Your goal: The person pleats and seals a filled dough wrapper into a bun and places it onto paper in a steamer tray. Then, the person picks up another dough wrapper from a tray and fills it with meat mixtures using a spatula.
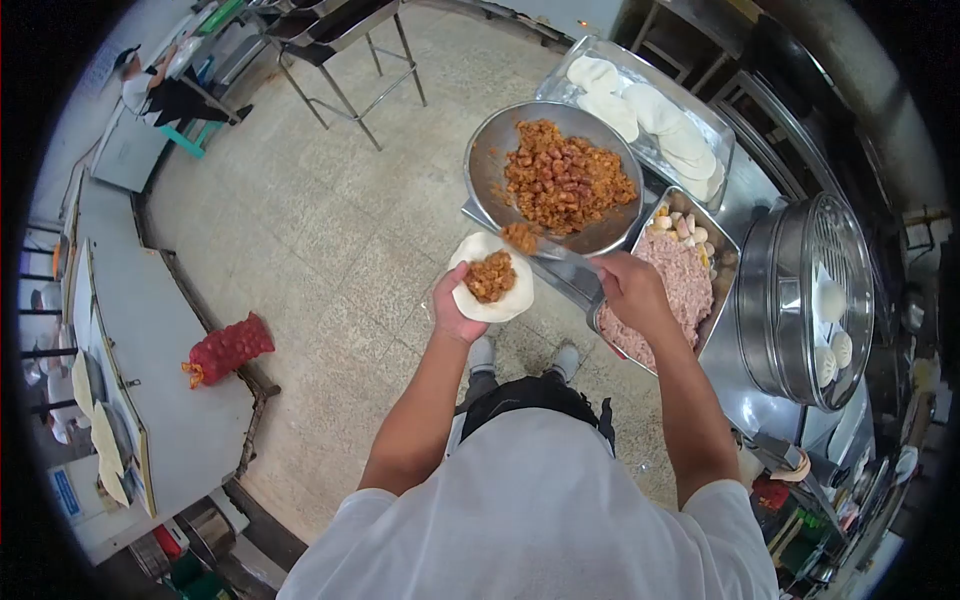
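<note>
White, round, flat dough (520, 297) sits on the left hand (459, 308), near the middle of the frame. The left fingers are curled under and around its edge, holding it up. A lump of orange-brown chunky filling (490, 276) lies on the dough. Just to the right, the right hand (630, 285) has its fingers closed around the end of a flat scoop (560, 252) with more filling on its tip. Above the hands is a big, round, silver metal bowl (484, 165) with the same orange-brown food in it. A metal tray of pink minced meat (672, 275) is under the right arm. At the upper right, flat white dough rounds (660, 115) lie on a silver tray (722, 160). Round metal steamers (768, 300) with white buns (832, 358) stand at the right.
</note>
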### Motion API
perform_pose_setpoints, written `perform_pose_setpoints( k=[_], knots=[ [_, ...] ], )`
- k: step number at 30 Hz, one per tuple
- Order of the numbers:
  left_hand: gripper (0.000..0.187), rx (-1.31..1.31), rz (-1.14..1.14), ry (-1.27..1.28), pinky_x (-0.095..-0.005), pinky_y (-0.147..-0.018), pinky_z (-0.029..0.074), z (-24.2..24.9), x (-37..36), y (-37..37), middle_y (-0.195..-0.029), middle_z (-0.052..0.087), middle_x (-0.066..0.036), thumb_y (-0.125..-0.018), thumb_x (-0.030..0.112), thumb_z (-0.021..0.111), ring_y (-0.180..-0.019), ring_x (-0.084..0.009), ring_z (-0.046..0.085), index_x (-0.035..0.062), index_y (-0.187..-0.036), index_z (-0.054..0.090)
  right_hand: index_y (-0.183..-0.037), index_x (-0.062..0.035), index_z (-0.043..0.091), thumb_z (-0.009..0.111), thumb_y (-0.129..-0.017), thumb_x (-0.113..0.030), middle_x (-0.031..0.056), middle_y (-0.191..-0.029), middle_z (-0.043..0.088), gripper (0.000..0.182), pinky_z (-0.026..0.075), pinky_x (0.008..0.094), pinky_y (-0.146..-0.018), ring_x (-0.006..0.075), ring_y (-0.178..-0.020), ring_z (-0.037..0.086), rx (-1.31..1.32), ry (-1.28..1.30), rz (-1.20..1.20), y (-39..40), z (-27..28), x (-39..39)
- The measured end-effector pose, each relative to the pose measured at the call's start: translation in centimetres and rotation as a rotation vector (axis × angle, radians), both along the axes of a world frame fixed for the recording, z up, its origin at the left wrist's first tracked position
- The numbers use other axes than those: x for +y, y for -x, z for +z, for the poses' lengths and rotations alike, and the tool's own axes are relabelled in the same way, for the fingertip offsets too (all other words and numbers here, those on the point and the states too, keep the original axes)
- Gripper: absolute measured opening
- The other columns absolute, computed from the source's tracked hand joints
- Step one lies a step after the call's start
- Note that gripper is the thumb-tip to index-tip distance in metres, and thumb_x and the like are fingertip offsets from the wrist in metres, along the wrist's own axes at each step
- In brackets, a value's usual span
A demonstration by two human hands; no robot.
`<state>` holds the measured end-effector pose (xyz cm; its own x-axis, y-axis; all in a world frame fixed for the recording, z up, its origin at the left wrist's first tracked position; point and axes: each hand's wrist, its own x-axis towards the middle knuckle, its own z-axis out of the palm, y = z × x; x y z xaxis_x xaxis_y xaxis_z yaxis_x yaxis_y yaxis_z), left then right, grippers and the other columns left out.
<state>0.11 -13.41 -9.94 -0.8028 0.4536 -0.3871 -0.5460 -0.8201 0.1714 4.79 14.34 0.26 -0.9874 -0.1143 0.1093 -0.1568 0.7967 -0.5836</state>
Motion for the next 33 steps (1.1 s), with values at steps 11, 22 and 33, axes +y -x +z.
perform_pose_setpoints(
  k=[11, 22, 33],
  knots=[
    [0.058, 0.104, 0.05, -0.09, -0.0541, -0.107, 0.041, 1.8, 0.3, -1.2, -0.134, 0.055, -0.018, -0.087, 0.025, 0.063, -0.123, -0.0364, 0.054, 0.0035, -0.138, 0.046, -0.108, -0.011, 0.072, 0.061, -0.081, 0.001, 0.0116, -0.092, 0.061, 0.031, 0.053, 0.0378, -0.07, 0.0299, -0.081, 0.064, -0.013, 0.105, -0.122, -6.2, 0.7, -7.3],
    [0.06, 0.253, 0.041, 0.053, -0.0537, -0.11, 0.038, 5.7, 0.0, 1.1, -0.138, 0.053, -0.018, -0.09, 0.029, 0.061, -0.127, -0.0353, 0.052, 0.003, -0.141, 0.044, -0.104, -0.0037, 0.07, 0.064, -0.081, 0.005, 0.0115, -0.086, 0.059, 0.026, 0.048, 0.0342, -0.067, 0.0258, -0.076, 0.058, 0.085, 0.212, -0.147, -5.1, 2.5, -7.4],
    [0.074, 0.219, -0.257, -0.165, -0.0563, -0.114, 0.031, 7.2, -2.1, -0.8, -0.144, 0.045, -0.024, -0.091, 0.043, 0.058, -0.133, -0.0402, 0.045, 0.001, -0.147, 0.035, -0.1, -0.0079, 0.072, 0.066, -0.071, 0.003, 0.0091, -0.084, 0.06, 0.031, 0.05, 0.0342, -0.064, 0.0266, -0.074, 0.062, 0.124, 0.084, 0.172, -4.1, 9.6, 1.4]
  ],
)
